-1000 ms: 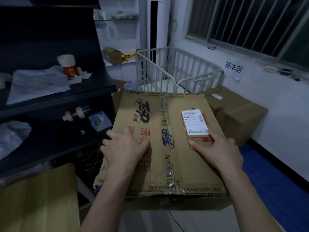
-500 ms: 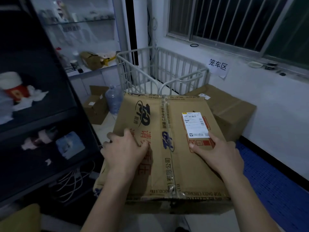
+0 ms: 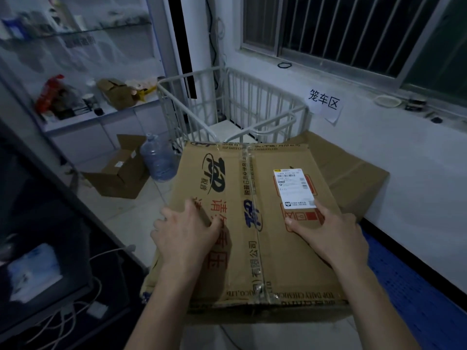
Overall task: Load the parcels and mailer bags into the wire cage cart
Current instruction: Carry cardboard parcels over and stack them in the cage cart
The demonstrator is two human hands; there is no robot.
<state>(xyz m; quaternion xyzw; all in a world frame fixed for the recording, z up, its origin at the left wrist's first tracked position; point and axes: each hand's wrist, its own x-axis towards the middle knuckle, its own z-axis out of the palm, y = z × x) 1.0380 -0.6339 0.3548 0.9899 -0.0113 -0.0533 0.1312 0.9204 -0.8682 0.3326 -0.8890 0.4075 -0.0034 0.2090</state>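
**Parcel held before the wire cage cart**

The parcel [image 3: 255,253], a large taped cardboard carton printed in blue and red, was held level in front of the person, its far edge just short of the near rail of the wire cage cart [image 3: 252,97]. A white shipping label [image 3: 294,188] lay on its top face, right of the tape seam.

The left hand [image 3: 187,236] rested on the top near the left edge, thumb lying on the printed face and fingers [image 3: 161,215] bent down over that edge. The right hand [image 3: 328,236] lay flat on the top, thumb and forefinger straight and apart, the forefinger tip touching the label's lower corner. What carried the parcel from beneath could not be seen.

The white-barred cart stood in the corner under a barred window [image 3: 353,29], beside a paper sign [image 3: 324,102] on the wall. A second large carton [image 3: 353,173] sat just right of the cart. On the floor to the left stood an open small carton [image 3: 118,173] and a water bottle [image 3: 158,162], touching or nearly so. A blue mat [image 3: 404,286] ran along the right wall.
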